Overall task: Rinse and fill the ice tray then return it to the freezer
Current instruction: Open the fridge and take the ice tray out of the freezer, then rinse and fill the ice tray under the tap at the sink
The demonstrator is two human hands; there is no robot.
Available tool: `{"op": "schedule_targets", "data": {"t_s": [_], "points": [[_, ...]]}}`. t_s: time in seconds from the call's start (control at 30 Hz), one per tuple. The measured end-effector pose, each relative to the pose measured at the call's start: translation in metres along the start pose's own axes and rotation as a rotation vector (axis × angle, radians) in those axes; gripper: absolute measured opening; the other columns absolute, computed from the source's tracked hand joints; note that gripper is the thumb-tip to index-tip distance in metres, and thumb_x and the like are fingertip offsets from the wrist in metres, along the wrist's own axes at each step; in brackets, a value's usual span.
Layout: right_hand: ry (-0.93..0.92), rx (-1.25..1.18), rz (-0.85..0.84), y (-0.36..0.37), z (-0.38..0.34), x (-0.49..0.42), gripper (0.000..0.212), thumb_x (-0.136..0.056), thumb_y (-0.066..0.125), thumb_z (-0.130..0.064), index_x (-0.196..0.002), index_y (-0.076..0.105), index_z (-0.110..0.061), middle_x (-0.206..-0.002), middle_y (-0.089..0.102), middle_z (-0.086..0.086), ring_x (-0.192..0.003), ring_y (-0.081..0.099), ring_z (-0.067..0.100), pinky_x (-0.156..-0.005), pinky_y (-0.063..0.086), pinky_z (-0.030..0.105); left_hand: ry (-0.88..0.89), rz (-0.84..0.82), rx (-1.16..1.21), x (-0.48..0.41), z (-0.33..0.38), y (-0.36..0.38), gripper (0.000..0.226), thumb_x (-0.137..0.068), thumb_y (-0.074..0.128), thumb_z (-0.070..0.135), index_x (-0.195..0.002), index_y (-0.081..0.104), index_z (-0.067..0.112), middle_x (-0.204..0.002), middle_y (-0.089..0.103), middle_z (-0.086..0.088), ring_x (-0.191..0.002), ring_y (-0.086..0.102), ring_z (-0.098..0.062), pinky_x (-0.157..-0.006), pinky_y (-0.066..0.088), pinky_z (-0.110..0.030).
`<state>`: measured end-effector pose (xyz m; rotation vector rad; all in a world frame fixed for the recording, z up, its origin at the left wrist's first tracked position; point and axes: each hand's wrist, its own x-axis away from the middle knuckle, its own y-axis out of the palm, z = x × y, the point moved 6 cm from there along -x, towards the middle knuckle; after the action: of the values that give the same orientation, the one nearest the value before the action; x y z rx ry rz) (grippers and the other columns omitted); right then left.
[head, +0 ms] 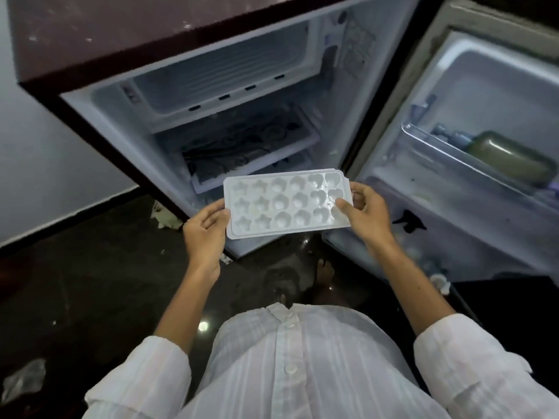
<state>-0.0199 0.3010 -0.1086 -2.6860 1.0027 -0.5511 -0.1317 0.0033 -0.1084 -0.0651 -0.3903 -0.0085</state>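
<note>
Two hands hold the tray (284, 204) flat before the open fridge (121, 31).
The left hand (205, 234) grips the left end, thumb on top, fingers under. The right hand (363, 213) grips the right end, thumb on top. Both arms reach forward, likely keeping it level so nothing spills. The freezer (223, 65) waits above.

White plastic ice tray (272, 207), with star, round and heart moulds, is held level before a small maroon refrigerator (121, 34) with its door open. Left hand (204, 234) grips the tray's left end. Right hand (364, 211) pinches the right end, thumb on top. Freezer compartment (223, 77) sits uppermost. A greenish bottle (508, 155) lies in the door shelf (429, 152).
</note>
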Motion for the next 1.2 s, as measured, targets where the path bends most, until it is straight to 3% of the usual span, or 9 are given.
{"op": "schedule_targets", "data": {"t_s": [0.13, 0.27, 0.37, 0.53, 0.83, 1.0, 1.2], "points": [[0.114, -0.068, 0.148, -0.033, 0.029, 0.038, 0.035, -0.089, 0.071, -0.015, -0.122, 0.061, -0.019, -0.108, 0.071, -0.006, -0.097, 0.067, 0.007, -0.077, 0.054, 0.018, 0.007, -0.175, -0.079, 0.009, -0.003, 0.025, 0.021, -0.095, 0.066, 0.009, -0.111, 0.07, 0.022, -0.105, 0.075, 0.004, -0.097, 0.072, -0.008, -0.082, 0.058, -0.021], [0.19, -0.13, 0.297, -0.073, 0.052, 0.08, 0.038, -0.09, 0.071, -0.015, -0.126, 0.061, -0.017, -0.107, 0.07, -0.01, -0.097, 0.066, 0.005, -0.083, 0.056, 0.023, -0.014, -0.346, -0.169, 0.021, -0.012, 0.064, 0.019, -0.095, 0.067, 0.011, -0.107, 0.07, 0.025, -0.1, 0.076, 0.007, -0.097, 0.072, -0.009, -0.085, 0.058, -0.026], [0.249, -0.17, 0.413, -0.106, 0.072, 0.114, 0.039, -0.09, 0.071, -0.019, -0.127, 0.06, -0.02, -0.108, 0.068, -0.011, -0.099, 0.065, 0.006, -0.085, 0.055, 0.025, -0.002, -0.474, -0.219, 0.04, -0.015, 0.099, 0.02, -0.095, 0.067, 0.01, -0.109, 0.071, 0.023, -0.096, 0.076, 0.01, -0.093, 0.072, -0.006, -0.079, 0.058, -0.021], [0.326, -0.244, 0.587, -0.16, 0.107, 0.172, 0.04, -0.09, 0.071, -0.018, -0.128, 0.059, -0.022, -0.111, 0.068, -0.009, -0.101, 0.067, 0.009, -0.087, 0.056, 0.029, 0.002, -0.691, -0.314, 0.083, -0.027, 0.159, 0.021, -0.094, 0.067, 0.011, -0.109, 0.073, 0.024, -0.104, 0.078, 0.0, -0.101, 0.073, -0.018, -0.091, 0.058, -0.041], [0.432, -0.409, 0.893, -0.255, 0.173, 0.292, 0.043, -0.091, 0.069, -0.019, -0.132, 0.056, -0.02, -0.116, 0.067, -0.005, -0.104, 0.067, 0.012, -0.09, 0.058, 0.039, -0.017, -1.02, -0.412, 0.216, -0.066, 0.266, 0.024, -0.097, 0.062, 0.009, -0.117, 0.07, 0.02, -0.098, 0.078, 0.007, -0.095, 0.074, -0.013, -0.082, 0.061, -0.031], [0.444, -0.478, 1.081, -0.305, 0.201, 0.363, 0.042, -0.091, 0.069, -0.017, -0.131, 0.057, -0.02, -0.113, 0.069, -0.006, -0.1, 0.069, 0.008, -0.088, 0.059, 0.035, -0.04, -1.16, -0.468, 0.298, -0.098, 0.31, 0.024, -0.097, 0.063, 0.015, -0.12, 0.069, 0.019, -0.108, 0.077, -0.001, -0.102, 0.073, -0.02, -0.092, 0.058, -0.043], [0.462, -0.547, 1.267, -0.351, 0.221, 0.44, 0.041, -0.09, 0.071, -0.019, -0.129, 0.059, -0.022, -0.111, 0.071, -0.007, -0.099, 0.07, 0.007, -0.086, 0.058, 0.031, -0.097, -1.334, -0.488, 0.394, -0.124, 0.354, 0.025, -0.097, 0.064, 0.015, -0.121, 0.067, 0.015, -0.105, 0.077, -0.002, -0.098, 0.074, -0.019, -0.078, 0.06, -0.028]]}}
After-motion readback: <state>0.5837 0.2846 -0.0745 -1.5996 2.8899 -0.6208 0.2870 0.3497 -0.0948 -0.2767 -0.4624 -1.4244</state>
